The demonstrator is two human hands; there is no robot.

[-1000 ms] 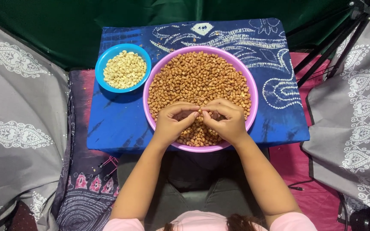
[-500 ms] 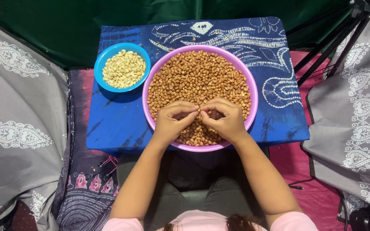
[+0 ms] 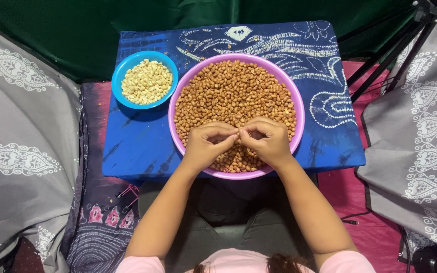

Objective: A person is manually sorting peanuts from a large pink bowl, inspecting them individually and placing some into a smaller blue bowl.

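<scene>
A big pink bowl point(image 3: 299, 108) full of brown-skinned peanuts point(image 3: 233, 91) sits on the blue patterned cloth point(image 3: 137, 141). Over its near part, my left hand point(image 3: 206, 146) and my right hand point(image 3: 266, 141) meet fingertip to fingertip, both pinched around a single peanut held between them. The nut itself is mostly hidden by the fingers. A smaller blue bowl point(image 3: 119, 76) at the upper left holds pale skinned peanuts point(image 3: 146, 82).
Grey patterned fabric point(image 3: 21, 141) hangs at the left and right sides. Black tripod legs point(image 3: 385, 55) stand at the upper right. A dark green backdrop point(image 3: 102, 20) runs behind the table. A pink mat point(image 3: 360, 222) lies at the lower right.
The fingertips have shifted slightly against each other over the bowl. Both hands stay in the same spot and the bowls have not moved.
</scene>
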